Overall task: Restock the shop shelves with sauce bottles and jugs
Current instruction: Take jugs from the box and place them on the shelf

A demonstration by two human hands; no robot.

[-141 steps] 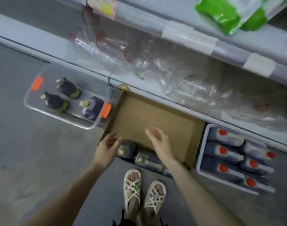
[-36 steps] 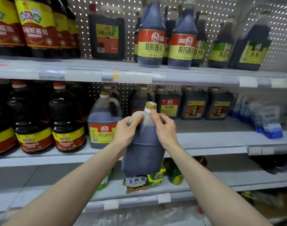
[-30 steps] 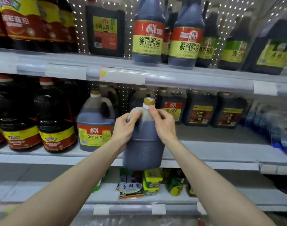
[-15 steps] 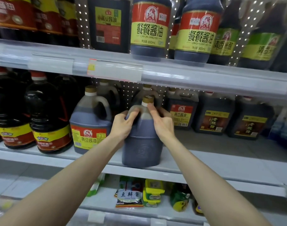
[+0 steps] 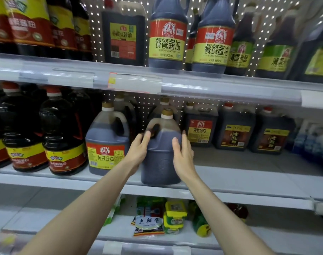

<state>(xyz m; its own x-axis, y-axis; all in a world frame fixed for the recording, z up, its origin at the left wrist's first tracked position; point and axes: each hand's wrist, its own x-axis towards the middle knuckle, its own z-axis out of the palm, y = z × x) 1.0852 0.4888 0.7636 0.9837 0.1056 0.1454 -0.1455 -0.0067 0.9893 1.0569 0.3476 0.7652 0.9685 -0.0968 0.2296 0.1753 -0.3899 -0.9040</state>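
The jug [image 5: 160, 153] stood upright on the middle shelf [image 5: 249, 184], close to its front edge, between our two hands. Our left hand [image 5: 138, 150] held it at the left shoulder, just below the handle, and this grip was curved round the jug. Our right hand [image 5: 182, 153] lay flat against the right side, fingers nearly straight, the thumb on the front; this grip pressed but did not close. The side of the jug turned to us showed no label.

Just beside it on the left stood a labelled jug [image 5: 107, 144] of the same shape, and further left two round bottles [image 5: 63, 140] with red caps. On the right, set back on the shelf, stood three square jugs [image 5: 234, 131]. Directly behind our jug, another cap [image 5: 164, 100] showed above it, so that place was taken.

The body of that rear jug was hidden. The bottles [image 5: 166, 34] on the upper shelf were cut off at the top. On the lower shelf lay packets [image 5: 149, 223], partly covered by our arms.
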